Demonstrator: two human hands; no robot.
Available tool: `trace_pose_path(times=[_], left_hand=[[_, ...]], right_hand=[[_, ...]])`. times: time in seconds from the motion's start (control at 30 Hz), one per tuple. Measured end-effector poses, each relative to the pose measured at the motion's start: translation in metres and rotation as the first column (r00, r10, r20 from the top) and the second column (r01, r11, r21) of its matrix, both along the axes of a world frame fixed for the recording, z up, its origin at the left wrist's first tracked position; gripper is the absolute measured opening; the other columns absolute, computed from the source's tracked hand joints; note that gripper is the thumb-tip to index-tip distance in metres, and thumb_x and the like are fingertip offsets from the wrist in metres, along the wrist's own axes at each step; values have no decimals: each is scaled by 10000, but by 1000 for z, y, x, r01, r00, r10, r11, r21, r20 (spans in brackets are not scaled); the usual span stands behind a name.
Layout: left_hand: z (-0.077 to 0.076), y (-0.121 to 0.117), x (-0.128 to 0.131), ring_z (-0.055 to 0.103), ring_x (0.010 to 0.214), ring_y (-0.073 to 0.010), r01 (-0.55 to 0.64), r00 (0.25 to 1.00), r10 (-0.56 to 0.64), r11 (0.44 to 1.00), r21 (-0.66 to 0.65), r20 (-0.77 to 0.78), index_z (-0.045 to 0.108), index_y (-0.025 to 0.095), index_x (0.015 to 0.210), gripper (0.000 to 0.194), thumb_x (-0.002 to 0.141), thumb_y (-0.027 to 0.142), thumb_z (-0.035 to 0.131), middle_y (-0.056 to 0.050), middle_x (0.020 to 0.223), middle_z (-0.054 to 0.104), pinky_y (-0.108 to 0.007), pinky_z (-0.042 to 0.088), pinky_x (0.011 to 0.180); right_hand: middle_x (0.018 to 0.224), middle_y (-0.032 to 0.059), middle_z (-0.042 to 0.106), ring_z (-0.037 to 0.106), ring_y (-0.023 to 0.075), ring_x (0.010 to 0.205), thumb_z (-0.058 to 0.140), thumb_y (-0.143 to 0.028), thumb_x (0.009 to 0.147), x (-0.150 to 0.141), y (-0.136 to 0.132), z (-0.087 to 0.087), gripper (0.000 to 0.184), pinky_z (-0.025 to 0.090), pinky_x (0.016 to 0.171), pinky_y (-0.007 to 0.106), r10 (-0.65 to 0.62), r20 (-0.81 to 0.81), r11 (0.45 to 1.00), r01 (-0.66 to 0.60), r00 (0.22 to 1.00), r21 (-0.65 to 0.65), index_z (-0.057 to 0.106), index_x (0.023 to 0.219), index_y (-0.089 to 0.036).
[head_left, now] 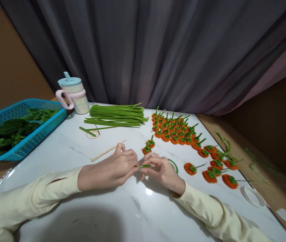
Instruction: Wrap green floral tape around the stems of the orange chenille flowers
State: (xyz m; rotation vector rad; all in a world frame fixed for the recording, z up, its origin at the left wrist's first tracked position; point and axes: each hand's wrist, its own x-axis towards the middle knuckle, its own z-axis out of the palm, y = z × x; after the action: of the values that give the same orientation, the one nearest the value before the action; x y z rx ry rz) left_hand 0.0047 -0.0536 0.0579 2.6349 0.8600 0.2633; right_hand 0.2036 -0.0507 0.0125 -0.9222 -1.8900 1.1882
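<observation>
At the middle of the table, my left hand (119,166) and my right hand (164,171) meet with their fingertips pinched together. Between them is a short green pipe cleaner piece (146,166), and both hands grip it. Its ends are partly hidden by my fingers. Just behind my right hand shows part of a roll of green tape (174,165). A thin wooden stick (105,153) lies beyond my left hand. Two small orange fuzzy persimmon shapes with green stems (147,148) sit just past my fingertips.
A bundle of green pipe cleaners (116,115) lies at the back, beside a rubber band (92,134). Many orange persimmon shapes (175,139) stand at right. A white tape roll (253,197) lies near the right edge. At left are a blue basket (33,143) with green leaves and a lidded cup (81,102).
</observation>
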Motion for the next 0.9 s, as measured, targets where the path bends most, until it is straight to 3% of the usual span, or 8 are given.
trace_pose_path(times=[0.1, 0.23, 0.33, 0.43, 0.67, 0.73, 0.8, 0.9], left_hand=[[3, 1, 0, 530, 799, -151, -4, 1000, 7, 991, -131, 27, 562, 152, 794, 228, 930, 180, 380, -18, 815, 599, -336, 252, 833], [8, 9, -1, 544, 748, -129, 7, 997, 20, 926, -377, 68, 611, 153, 743, 273, 916, 227, 413, -10, 770, 636, -300, 315, 848], [9, 18, -3, 576, 715, -127, 31, 996, 35, 752, -658, 87, 660, 141, 799, 290, 905, 293, 437, -34, 776, 668, -247, 410, 735], [5, 26, -4, 597, 699, -133, 75, 985, 93, 513, -855, 142, 681, 136, 839, 279, 891, 303, 464, -46, 774, 679, -233, 451, 669], [-9, 30, -4, 597, 608, -130, 113, 978, 153, 189, -976, 143, 682, 142, 735, 238, 840, 268, 509, -35, 686, 668, -257, 470, 674], [-10, 30, -3, 590, 598, -131, 89, 981, 152, 208, -974, 122, 674, 143, 729, 244, 840, 268, 496, -31, 673, 662, -261, 467, 672], [-10, 28, -2, 591, 632, -140, 53, 986, 134, 320, -946, 101, 666, 141, 746, 302, 876, 295, 440, -38, 696, 660, -264, 461, 670], [-6, 23, -1, 597, 761, -173, -58, 990, 135, 668, -742, 44, 645, 142, 837, 396, 935, 392, 355, -59, 794, 661, -300, 447, 733]], right_hand=[[666, 23, 634, 546, 176, 805, 598, -245, 850, 2, -2, 0, 160, 377, 812, 369, -10, 128, 958, -27, 992, 287, 665, 719, -182], [663, 13, 599, 573, 165, 789, 460, -91, 837, 4, -7, -4, 195, 333, 825, 389, -72, 194, 761, -72, 978, 644, 638, 840, -168], [603, -9, 592, 593, 172, 779, 417, -37, 780, 4, -9, -8, 276, 309, 824, 398, -116, 189, 620, -77, 975, 781, 610, 930, -166], [587, -25, 617, 610, 171, 773, 425, -27, 775, 4, -10, -10, 302, 303, 830, 391, -149, 160, 554, -52, 976, 831, 581, 990, -171], [725, 0, 704, 617, 145, 769, 438, -43, 817, 6, -11, -11, 242, 287, 866, 353, -126, 191, 356, -136, 973, 925, 581, 979, -152], [697, 1, 695, 611, 145, 775, 445, -35, 801, 6, -11, -13, 248, 286, 870, 355, -116, 197, 353, -145, 974, 924, 578, 988, -132], [656, -5, 676, 604, 158, 782, 442, -31, 779, 5, -11, -14, 269, 287, 852, 372, -102, 194, 420, -135, 976, 898, 572, 994, -127], [600, -10, 621, 592, 172, 781, 438, -62, 807, 3, -9, -13, 211, 284, 827, 392, -113, 169, 573, -75, 979, 816, 594, 914, -156]])
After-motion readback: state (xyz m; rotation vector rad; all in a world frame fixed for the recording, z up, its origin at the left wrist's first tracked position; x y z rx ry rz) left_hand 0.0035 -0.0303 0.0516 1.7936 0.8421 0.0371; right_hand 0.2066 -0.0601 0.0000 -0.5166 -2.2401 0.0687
